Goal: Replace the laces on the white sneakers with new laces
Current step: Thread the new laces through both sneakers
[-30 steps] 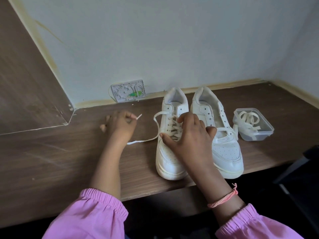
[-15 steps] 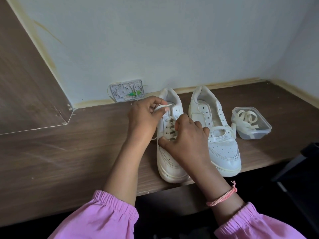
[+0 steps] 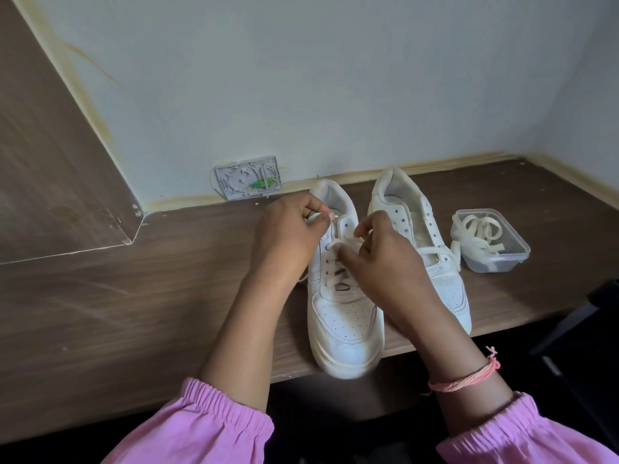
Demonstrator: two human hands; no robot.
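Note:
Two white sneakers stand side by side on the brown wooden desk [image 3: 134, 313], toes toward me. The left sneaker [image 3: 341, 323] is laced over most of its eyelets with a white lace [image 3: 340, 277]. My left hand [image 3: 288, 236] pinches the lace end at the sneaker's upper left eyelets. My right hand [image 3: 382, 262] pinches the lace over the tongue near the top. The right sneaker [image 3: 442, 286] has bare upper eyelets and one lace strand across its lower part.
A clear plastic box [image 3: 490, 241] with coiled white laces sits right of the sneakers. A grey wall plate [image 3: 248, 177] is fixed low on the wall behind. A wooden side panel [image 3: 50, 162] rises at the left. The left sneaker's toe overhangs the desk's front edge.
My left hand came back from the far left with the lace end to the sneaker's top eyelets. My right hand shifted up the tongue and now pinches the lace.

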